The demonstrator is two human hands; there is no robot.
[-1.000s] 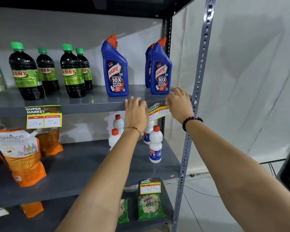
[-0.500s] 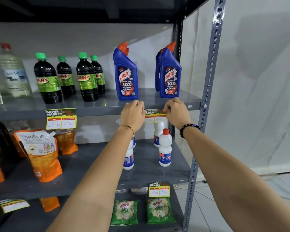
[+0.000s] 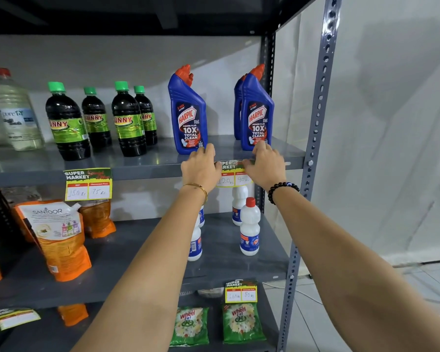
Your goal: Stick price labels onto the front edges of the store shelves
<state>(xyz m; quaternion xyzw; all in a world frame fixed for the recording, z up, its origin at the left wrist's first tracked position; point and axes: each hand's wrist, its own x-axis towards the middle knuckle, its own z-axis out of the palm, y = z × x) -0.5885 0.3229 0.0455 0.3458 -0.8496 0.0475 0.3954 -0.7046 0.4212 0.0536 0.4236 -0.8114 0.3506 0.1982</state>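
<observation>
A yellow and green price label [image 3: 233,175] reading 120 and 90 lies flat against the front edge of the upper grey shelf [image 3: 148,171], below the blue Harpic bottles [image 3: 188,115]. My left hand [image 3: 201,168] presses on its left end, fingers curled over the shelf edge. My right hand [image 3: 264,165] presses on its right end, fingers flat on the top strip. Both hands cover part of the label. Another label [image 3: 88,184] hangs further left on the same edge, and a third label [image 3: 240,292] sits on the middle shelf edge.
Dark Sunny bottles [image 3: 127,120] and a clear bottle [image 3: 15,113] stand on the upper shelf. White bottles [image 3: 249,227] and orange Santoor pouches [image 3: 59,237] fill the middle shelf. Green Wheel packets [image 3: 241,323] lie below. A perforated steel upright [image 3: 315,138] borders the right side.
The label went from tilted and held off the edge to flat against the shelf front. Both hands moved in onto its ends. The camera view shifted left and up.
</observation>
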